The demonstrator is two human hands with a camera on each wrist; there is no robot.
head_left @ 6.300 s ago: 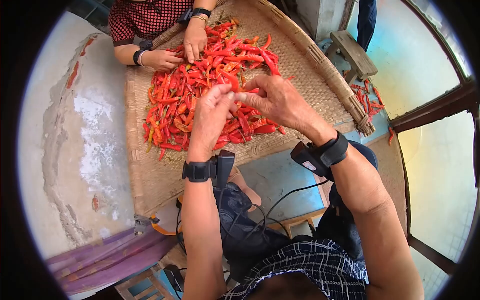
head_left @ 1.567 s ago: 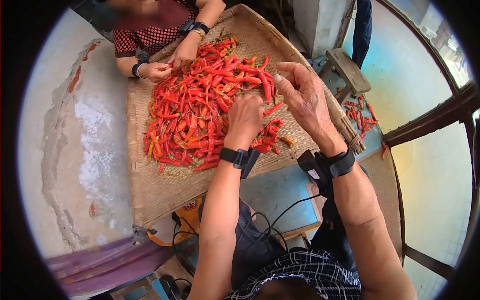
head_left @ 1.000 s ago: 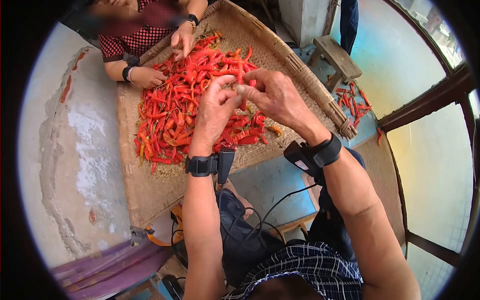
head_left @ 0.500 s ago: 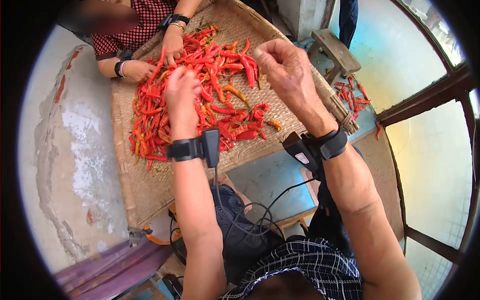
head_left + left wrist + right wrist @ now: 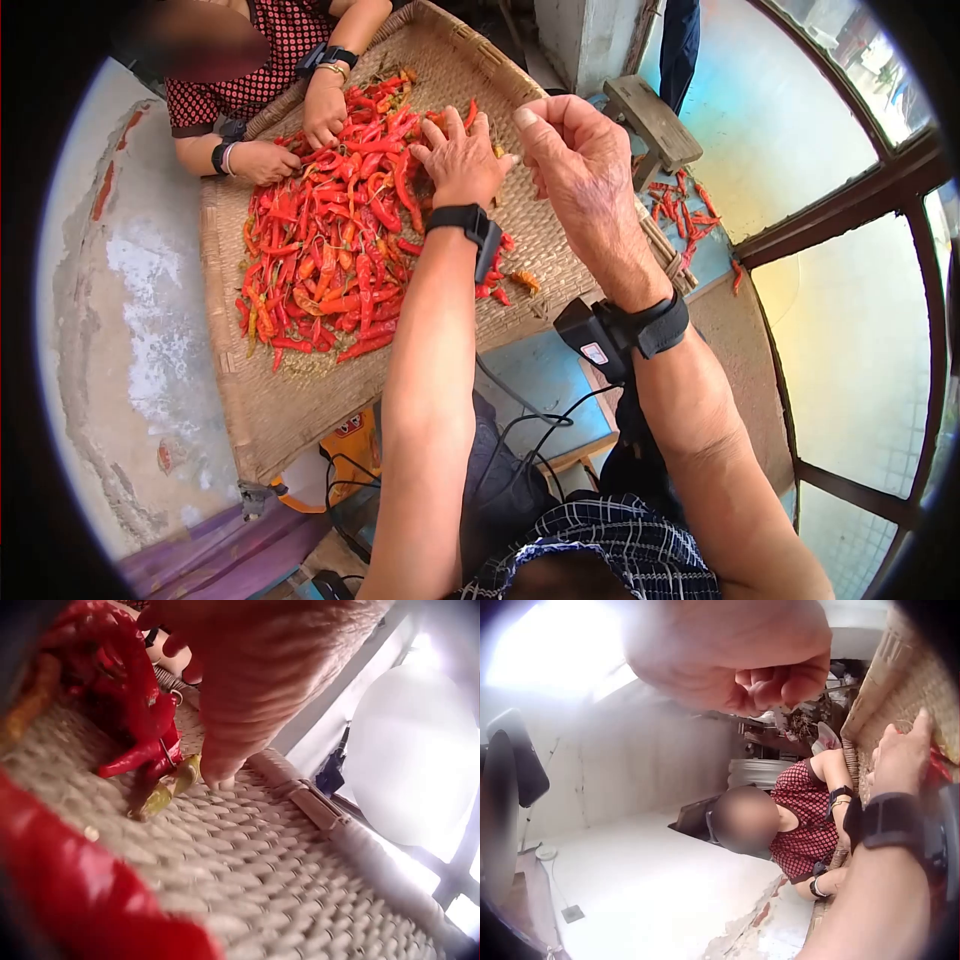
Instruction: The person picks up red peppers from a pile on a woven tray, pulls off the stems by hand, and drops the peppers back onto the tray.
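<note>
Red chillies (image 5: 330,240) sit heaped on the woven tray (image 5: 300,400), left of centre. The left hand (image 5: 462,160) lies flat at the heap's far edge, grip spread, seemingly to rake pods closer. The right hand (image 5: 580,165) hovers over the tray's rim, grip curled tight with nothing showing inside, likely kept clear of the heap.
</note>
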